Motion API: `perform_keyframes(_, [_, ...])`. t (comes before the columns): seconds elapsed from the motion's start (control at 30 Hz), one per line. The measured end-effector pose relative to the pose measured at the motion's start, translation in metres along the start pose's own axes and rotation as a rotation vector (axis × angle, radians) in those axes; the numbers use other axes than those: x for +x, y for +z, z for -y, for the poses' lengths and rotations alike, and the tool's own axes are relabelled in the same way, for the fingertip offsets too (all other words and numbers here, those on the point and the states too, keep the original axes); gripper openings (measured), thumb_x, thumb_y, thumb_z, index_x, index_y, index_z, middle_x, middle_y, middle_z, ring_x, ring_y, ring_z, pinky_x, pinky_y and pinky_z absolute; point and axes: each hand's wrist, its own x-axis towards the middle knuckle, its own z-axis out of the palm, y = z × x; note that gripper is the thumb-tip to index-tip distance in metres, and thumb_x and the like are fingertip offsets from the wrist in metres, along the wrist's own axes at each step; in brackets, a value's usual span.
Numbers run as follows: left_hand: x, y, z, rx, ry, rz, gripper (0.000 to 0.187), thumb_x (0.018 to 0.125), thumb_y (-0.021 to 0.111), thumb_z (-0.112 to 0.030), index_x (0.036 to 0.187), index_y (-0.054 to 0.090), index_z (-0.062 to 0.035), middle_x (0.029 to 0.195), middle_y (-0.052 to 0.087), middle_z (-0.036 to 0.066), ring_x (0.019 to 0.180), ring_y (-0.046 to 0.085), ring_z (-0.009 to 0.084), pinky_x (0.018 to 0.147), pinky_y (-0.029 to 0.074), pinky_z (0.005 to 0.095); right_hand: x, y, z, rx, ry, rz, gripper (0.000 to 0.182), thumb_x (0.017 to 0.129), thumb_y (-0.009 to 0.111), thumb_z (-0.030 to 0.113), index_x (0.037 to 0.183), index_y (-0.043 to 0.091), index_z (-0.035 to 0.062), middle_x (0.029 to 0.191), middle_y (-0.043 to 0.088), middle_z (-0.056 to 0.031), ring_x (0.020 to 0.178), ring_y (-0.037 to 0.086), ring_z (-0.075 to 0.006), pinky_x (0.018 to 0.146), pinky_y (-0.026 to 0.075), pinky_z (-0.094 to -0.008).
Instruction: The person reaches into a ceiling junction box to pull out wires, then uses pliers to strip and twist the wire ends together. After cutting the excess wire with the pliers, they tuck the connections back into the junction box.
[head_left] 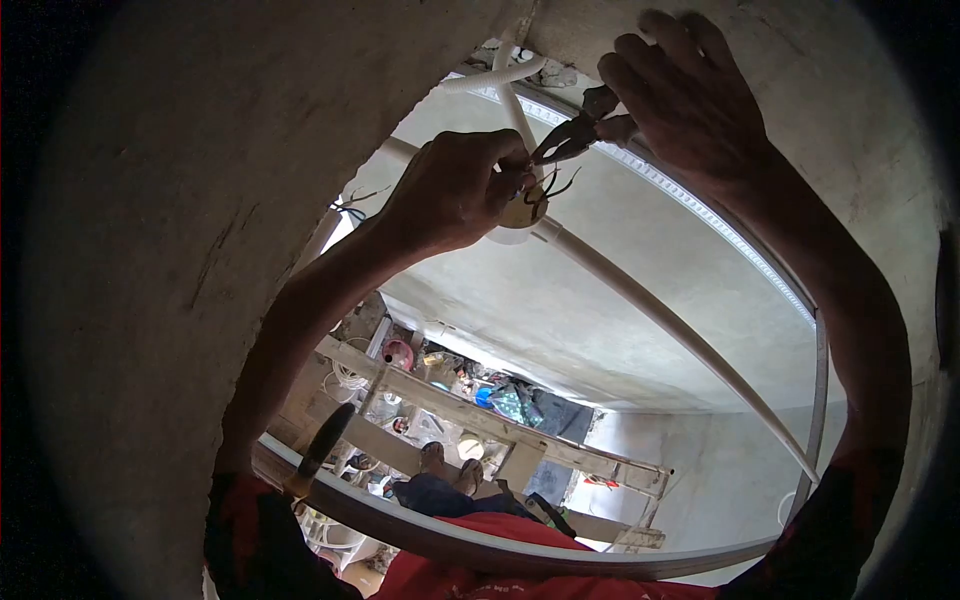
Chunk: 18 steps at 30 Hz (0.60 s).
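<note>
Both my arms reach up through a round opening in a concrete ceiling. My left hand (455,190) grips a white round junction box (515,218) and the dark wires (550,187) sticking out of it. My right hand (685,95) holds dark pliers (575,133) whose jaws point down-left at those wires, right beside my left fingers. White conduit pipes (660,310) run out from the box across the ceiling, one long one going down to the right.
The curved rim of the opening (520,550) frames the view. Below are a wooden scaffold or ladder (480,420), my feet on it, a hammer handle (325,440) at my waist, and cluttered objects on the floor. A decorative cornice strip (720,235) follows the ceiling's edge.
</note>
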Motion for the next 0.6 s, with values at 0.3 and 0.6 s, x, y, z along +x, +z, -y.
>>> perform_keyframes(0.3, [0.000, 0.006, -0.005, 0.191, 0.164, -0.075, 0.016, 0.095, 0.068, -0.010, 0.093, 0.054, -0.0033, 0.081, 0.066, 0.016, 0.075, 0.069, 0.0355, 0.065, 0.055, 0.0470, 0.008, -0.055, 0.003, 0.495, 0.277, 0.937, 0.027, 0.097, 0.071, 0.025, 0.107, 0.072, 0.0007, 0.079, 0.073, -0.0173, 0.071, 0.073, -0.0236, 0.068, 0.060, -0.0411])
perform_keyframes(0.6, [0.002, 0.010, 0.002, 0.216, 0.225, -0.063, 0.017, 0.095, 0.069, -0.009, 0.089, 0.054, -0.0030, 0.077, 0.063, 0.015, 0.071, 0.069, 0.0329, 0.062, 0.054, 0.0437, 0.015, -0.048, 0.002, 1.008, 0.768, 1.481, 0.026, 0.101, 0.066, 0.028, 0.112, 0.072, 0.0044, 0.087, 0.074, -0.0131, 0.071, 0.069, -0.0258, 0.069, 0.055, -0.0465])
